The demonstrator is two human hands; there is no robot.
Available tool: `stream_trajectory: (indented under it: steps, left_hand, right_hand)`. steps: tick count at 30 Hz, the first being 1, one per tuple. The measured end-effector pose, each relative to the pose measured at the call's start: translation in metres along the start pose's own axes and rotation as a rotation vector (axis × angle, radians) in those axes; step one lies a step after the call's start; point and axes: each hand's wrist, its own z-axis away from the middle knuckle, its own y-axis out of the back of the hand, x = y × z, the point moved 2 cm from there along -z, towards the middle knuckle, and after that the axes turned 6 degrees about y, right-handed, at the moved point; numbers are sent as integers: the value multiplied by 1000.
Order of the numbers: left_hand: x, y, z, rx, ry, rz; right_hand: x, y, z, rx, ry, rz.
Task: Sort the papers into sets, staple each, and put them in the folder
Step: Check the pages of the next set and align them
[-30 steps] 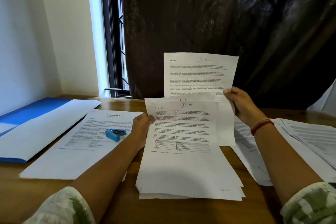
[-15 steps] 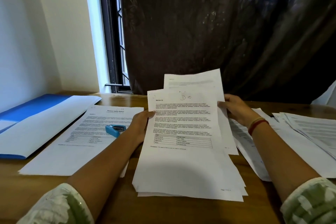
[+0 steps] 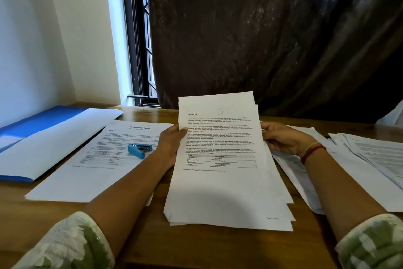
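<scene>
Left hand (image 3: pixel 169 144): grips the left edge of the paper stack (image 3: pixel 224 183), at 9 o'clock on the top page; the thumb (image 3: pixel 182 129) lies across the front, while the fingers are hidden behind the sheets.
Right hand (image 3: pixel 281 140): closed on the right edge of the same stack, at 3 o'clock; curled fingers wrap the edge, and how many sheets they catch I cannot tell.
Paper stack: held between both hands at the centre of the table (image 3: pixel 207 247), its top edge lifted toward 12 o'clock and its bottom edge down on the wood at 6 o'clock. The top page reads "Section 10" with a handwritten "D 10". The sheets are fanned unevenly, with corners stepping out at the upper and lower right.
Stapler (image 3: pixel 139 149): blue, lying on a printed report sheet (image 3: pixel 98 172), just beside the left wrist at 9 o'clock from the stack; neither hand touches it.
Folder (image 3: pixel 43 118): blue, lying open at 10 o'clock on the table, with a white sheet across it.
Loose papers (image 3: pixel 370 159): spread overlapping at 3 o'clock, beyond the right forearm.
Wrist: red and pale bands (image 3: pixel 313 152) on the right one.
Backdrop: dark curtain (image 3: pixel 272 39) at 12 o'clock, window frame (image 3: pixel 136 50) at 11.
</scene>
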Motion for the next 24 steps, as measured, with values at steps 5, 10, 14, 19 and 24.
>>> stream_trajectory:
  steps: [5,10,14,19,24]
  left_hand:
    - [3,0,0,-43,-52,73]
    - [9,-2,5,-54,-181,47]
    - [10,-6,6,-92,-239,46]
    - [8,-6,5,-134,-196,80]
    - [6,-7,4,-135,-160,102]
  right_hand:
    - [2,-3,2,38,25,-29]
    - [-6,7,1,479,189,-39]
    - [-3,-7,-1,406,173,203]
    - [-2,-29,5,400,186,130]
    - [-5,-19,1,480,213,94]
